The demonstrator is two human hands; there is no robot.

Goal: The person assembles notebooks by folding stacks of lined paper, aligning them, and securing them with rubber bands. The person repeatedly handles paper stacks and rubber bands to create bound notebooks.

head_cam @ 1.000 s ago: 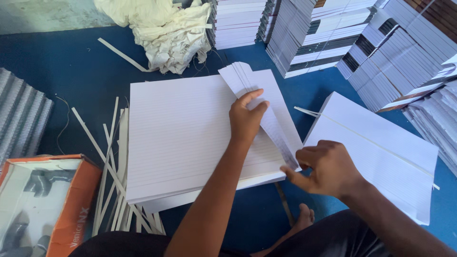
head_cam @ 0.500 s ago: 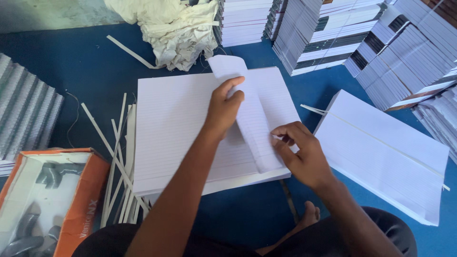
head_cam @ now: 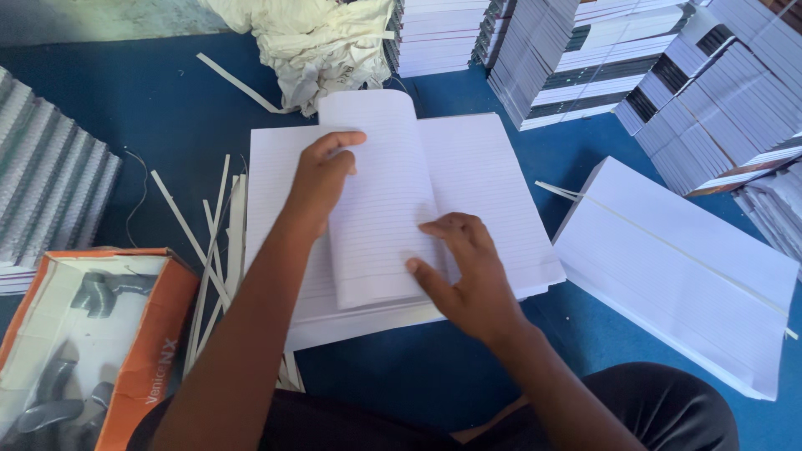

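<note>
Two hands, left hand [head_cam: 322, 179] and right hand [head_cam: 468, 271], fingers flat, ungripping, on folded ruled sheets [head_cam: 380, 200].

**Folded sheets coming down flat on the stack**

The folded bundle of ruled sheets [head_cam: 380, 200], raised and twisted a second ago, is now lying flatter across the paper stack [head_cam: 493, 184]. The left hand [head_cam: 322, 179] is sliding to its left edge, while the right hand [head_cam: 468, 267] is pressing its lower right edge.

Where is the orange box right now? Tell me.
In the head view the orange box sits at the lower left on the blue floor, beside the person's left arm and next to the loose paper strips left of the ruled paper stack.
</note>
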